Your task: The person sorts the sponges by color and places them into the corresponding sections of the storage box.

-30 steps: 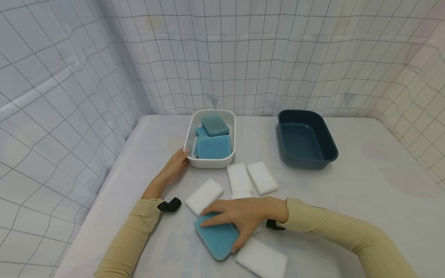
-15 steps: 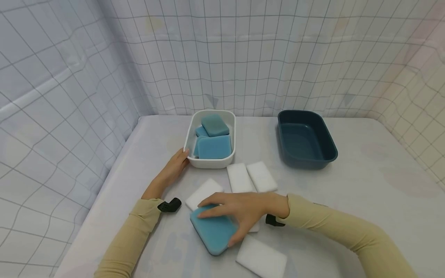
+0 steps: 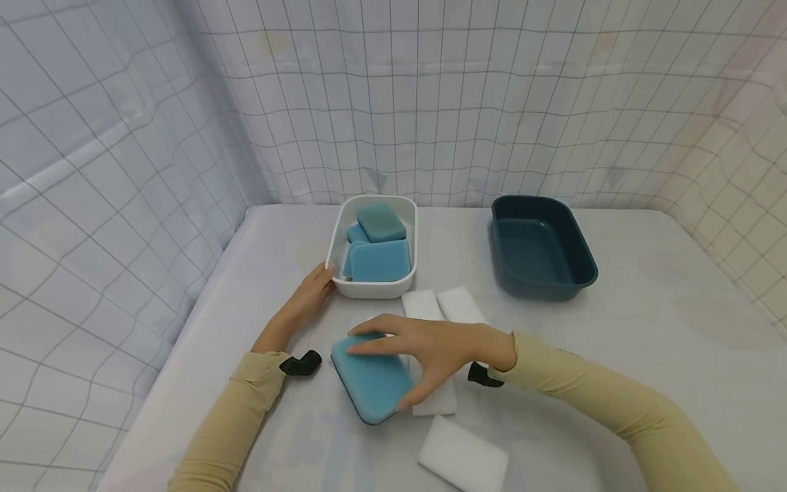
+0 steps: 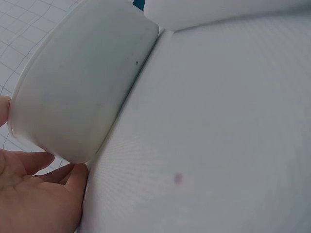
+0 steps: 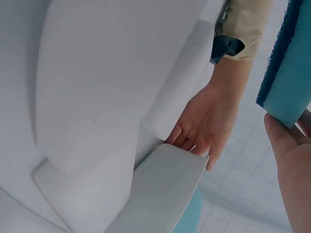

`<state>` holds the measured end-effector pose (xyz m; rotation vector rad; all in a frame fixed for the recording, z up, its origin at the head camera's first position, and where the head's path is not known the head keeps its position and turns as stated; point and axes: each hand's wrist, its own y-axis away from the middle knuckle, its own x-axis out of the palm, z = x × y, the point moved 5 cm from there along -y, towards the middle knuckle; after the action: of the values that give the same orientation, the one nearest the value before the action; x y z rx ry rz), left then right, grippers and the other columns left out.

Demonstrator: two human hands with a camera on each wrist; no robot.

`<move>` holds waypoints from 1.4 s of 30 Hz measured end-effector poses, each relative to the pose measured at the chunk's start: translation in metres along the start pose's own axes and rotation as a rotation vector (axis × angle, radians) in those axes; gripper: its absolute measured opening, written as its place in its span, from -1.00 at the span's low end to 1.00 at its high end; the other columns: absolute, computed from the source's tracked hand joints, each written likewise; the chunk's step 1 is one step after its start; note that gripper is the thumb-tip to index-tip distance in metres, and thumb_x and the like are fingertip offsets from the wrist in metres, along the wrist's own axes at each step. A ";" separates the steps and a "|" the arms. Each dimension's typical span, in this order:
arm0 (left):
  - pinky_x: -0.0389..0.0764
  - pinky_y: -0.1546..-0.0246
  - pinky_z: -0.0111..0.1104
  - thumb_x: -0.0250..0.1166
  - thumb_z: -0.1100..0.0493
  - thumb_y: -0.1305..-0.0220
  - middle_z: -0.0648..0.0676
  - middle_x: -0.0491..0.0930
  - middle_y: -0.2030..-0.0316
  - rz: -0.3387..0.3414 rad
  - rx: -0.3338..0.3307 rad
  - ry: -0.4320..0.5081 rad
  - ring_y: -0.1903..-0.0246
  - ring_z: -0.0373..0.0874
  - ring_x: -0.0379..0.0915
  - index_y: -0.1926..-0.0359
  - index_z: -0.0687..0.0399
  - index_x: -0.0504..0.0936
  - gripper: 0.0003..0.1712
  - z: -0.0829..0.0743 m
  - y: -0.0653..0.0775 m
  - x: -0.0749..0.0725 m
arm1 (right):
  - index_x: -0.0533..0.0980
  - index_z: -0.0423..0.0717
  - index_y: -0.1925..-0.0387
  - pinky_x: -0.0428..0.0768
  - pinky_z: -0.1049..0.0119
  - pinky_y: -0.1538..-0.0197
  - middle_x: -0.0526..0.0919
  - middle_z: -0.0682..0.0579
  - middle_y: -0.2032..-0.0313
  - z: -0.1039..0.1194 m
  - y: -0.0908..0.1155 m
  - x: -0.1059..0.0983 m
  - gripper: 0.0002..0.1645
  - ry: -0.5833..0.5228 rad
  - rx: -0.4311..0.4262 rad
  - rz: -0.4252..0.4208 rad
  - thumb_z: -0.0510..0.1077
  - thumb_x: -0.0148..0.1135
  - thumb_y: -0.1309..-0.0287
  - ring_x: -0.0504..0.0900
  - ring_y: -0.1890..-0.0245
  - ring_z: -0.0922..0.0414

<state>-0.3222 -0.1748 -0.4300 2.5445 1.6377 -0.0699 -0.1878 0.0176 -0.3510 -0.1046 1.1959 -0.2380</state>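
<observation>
My right hand [image 3: 430, 345] grips a blue sponge [image 3: 371, 383] by its edges, thumb on the near side and fingers on the far side. In the right wrist view this sponge [image 5: 291, 63] shows a dark blue scouring layer and is lifted off the table. My left hand [image 3: 307, 297] holds the near left corner of a white bin [image 3: 375, 290]; in the left wrist view its fingers [image 4: 73, 177] lie against the bin's lower wall. Several blue sponges [image 3: 380, 261] lie in that bin, one greener on top [image 3: 381, 222].
A dark blue bin [image 3: 541, 253] stands at the back right. Several white sponges [image 3: 464, 454] lie on the white-covered table [image 3: 645, 383], some partly hidden beneath my right hand. A gridded white curtain [image 3: 443, 102] surrounds the table's back and sides.
My right hand has raised the blue sponge from the table and moved it slightly forward, toward the white bin. The left hand and both bins stay where they were.
</observation>
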 end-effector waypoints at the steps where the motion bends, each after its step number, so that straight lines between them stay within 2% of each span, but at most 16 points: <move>1: -0.24 -0.50 -0.08 -0.33 0.00 -0.52 0.17 -0.34 -0.49 -0.003 -0.005 0.002 -0.49 0.04 -0.42 -0.47 0.19 -0.32 -0.32 0.001 0.000 0.000 | 0.11 -0.06 -0.40 0.31 0.32 -0.38 0.10 -0.09 -0.38 -0.001 0.000 -0.002 0.06 0.013 0.006 -0.011 0.32 0.27 0.01 0.18 -0.36 0.11; 7: -0.24 -0.51 -0.09 -0.34 0.03 -0.52 0.17 -0.33 -0.49 -0.012 -0.011 0.006 -0.49 0.03 -0.43 -0.47 0.19 -0.31 -0.34 0.002 -0.001 0.000 | 0.15 -0.07 -0.38 0.35 0.29 -0.35 0.13 -0.12 -0.36 -0.010 0.001 -0.013 0.05 0.045 0.045 -0.074 0.33 0.29 0.03 0.18 -0.36 0.09; 26: -0.24 -0.51 -0.08 -0.31 0.02 -0.52 0.19 -0.30 -0.49 -0.011 0.008 0.020 -0.49 0.04 -0.41 -0.47 0.22 -0.28 -0.33 0.002 -0.002 0.001 | 0.18 -0.11 -0.36 0.43 0.17 -0.29 0.17 -0.11 -0.34 -0.048 0.006 -0.042 0.02 0.051 0.166 -0.172 0.16 0.41 0.07 0.23 -0.33 0.02; 42: -0.24 -0.50 -0.07 -0.31 -0.01 -0.52 0.18 -0.29 -0.49 -0.015 0.003 0.017 -0.49 0.04 -0.40 -0.47 0.21 -0.27 -0.31 0.003 -0.002 0.000 | 0.17 -0.13 -0.37 0.44 0.06 -0.29 0.17 -0.14 -0.36 -0.070 0.009 -0.058 0.04 0.061 0.252 -0.190 0.09 0.43 0.10 0.24 -0.34 -0.05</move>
<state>-0.3241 -0.1748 -0.4328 2.5419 1.6649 -0.0518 -0.2718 0.0432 -0.3262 0.0104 1.2079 -0.5597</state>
